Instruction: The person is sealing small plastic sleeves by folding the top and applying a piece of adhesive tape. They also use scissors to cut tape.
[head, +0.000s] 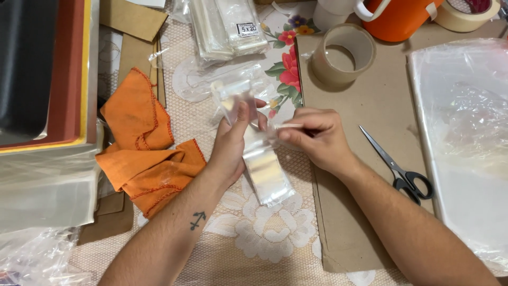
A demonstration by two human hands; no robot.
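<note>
Holding one clear bag (pixel 267 169), two hands (pixel 233 143), one scissors (pixel 399 169)

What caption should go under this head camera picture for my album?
Two hands, left and right, hold a clear bag over a lace tablecloth, beside an orange cloth, scissors and tape.

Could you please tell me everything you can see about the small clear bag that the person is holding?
The small clear bag is a narrow, long sleeve of glossy, see-through plastic film. It lies slanted over the lace tablecloth, its lower end toward the person and its upper end raised between the hands. The left hand pinches its upper part with the thumb on top; the right hand has its fingertips at the open top edge. What it holds, if anything, cannot be made out.
</note>
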